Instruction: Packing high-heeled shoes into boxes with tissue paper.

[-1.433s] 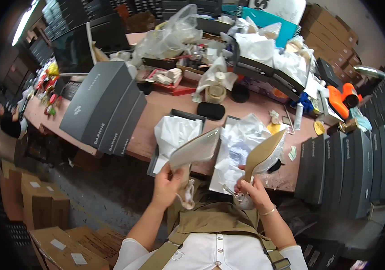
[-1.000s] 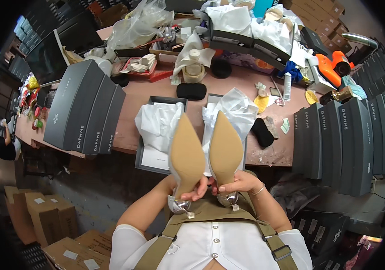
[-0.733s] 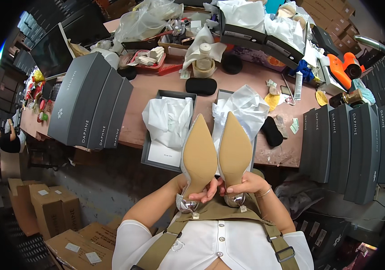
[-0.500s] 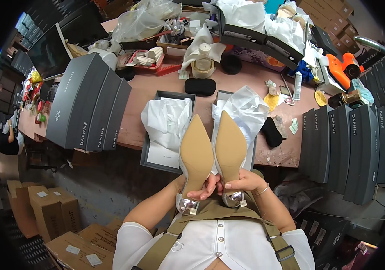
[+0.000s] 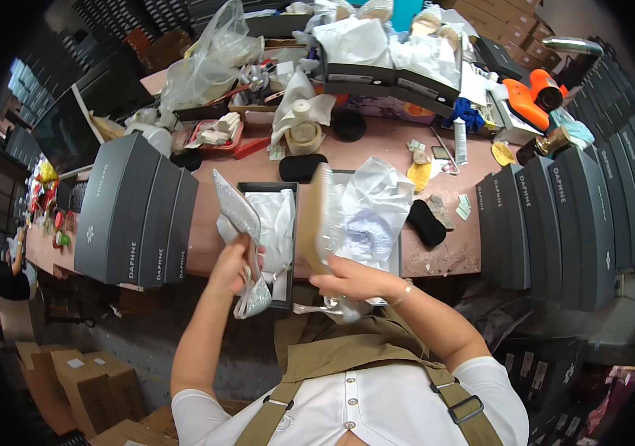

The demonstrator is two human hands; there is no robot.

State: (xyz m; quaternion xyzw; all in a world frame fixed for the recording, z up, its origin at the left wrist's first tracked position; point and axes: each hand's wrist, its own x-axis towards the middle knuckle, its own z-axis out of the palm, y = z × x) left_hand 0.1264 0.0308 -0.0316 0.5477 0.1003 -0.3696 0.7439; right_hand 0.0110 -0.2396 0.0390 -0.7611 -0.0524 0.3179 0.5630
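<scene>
Head view: left hand (image 5: 229, 269) grips silver shoe (image 5: 237, 223), right hand (image 5: 351, 279) tan-soled shoe (image 5: 322, 223); open box (image 5: 284, 286) holds tissue (image 5: 276, 223).

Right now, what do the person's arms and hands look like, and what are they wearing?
Both arms are bare from short white sleeves down. The right hand has a thin, pale bracelet at its wrist. The left hand shows no ring, watch or glove. Olive apron straps with dark buckles cross a white buttoned shirt.
</scene>
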